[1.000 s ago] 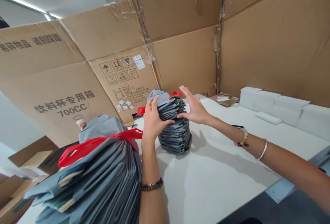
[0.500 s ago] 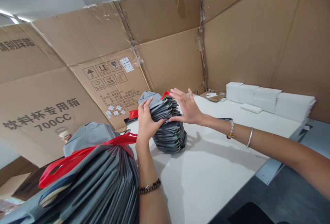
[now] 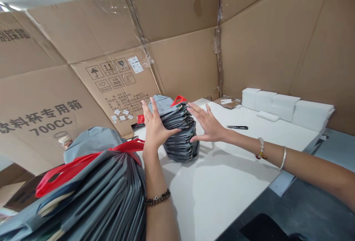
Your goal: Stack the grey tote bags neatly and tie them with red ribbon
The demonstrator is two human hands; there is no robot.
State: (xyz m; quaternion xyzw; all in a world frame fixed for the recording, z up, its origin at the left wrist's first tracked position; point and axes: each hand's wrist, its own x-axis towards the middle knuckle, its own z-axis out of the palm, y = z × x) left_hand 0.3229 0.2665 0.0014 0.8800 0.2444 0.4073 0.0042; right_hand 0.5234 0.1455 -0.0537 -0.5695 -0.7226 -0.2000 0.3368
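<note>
A stack of folded grey fabric bags [image 3: 177, 148] stands on the white table, with a red ribbon [image 3: 179, 101] on top. My left hand [image 3: 155, 127] is at the stack's left side, fingers spread and thumb pointing across its front. On the other side my right hand [image 3: 208, 124] is open too, its fingertips close to the stack's right edge; whether they touch it I cannot tell. Nothing is held in either hand. Nearer to me on the left lies a larger bundle of grey bags [image 3: 111, 193], gathered with a red ribbon [image 3: 74, 167].
Thread snips [image 3: 237, 127] lie on the white table [image 3: 222, 182] right of the stack. Blocks of white foam sheets [image 3: 285, 106] line the back right, a loose white piece [image 3: 267, 116] before them. Cardboard walls [image 3: 183, 63] enclose the back. A dark seat [image 3: 266, 228] is below right.
My hands have moved apart, left hand leftward and right hand rightward, with fingers spreading wider. The stack stays standing. The thread snips now show fully beyond my right forearm.
</note>
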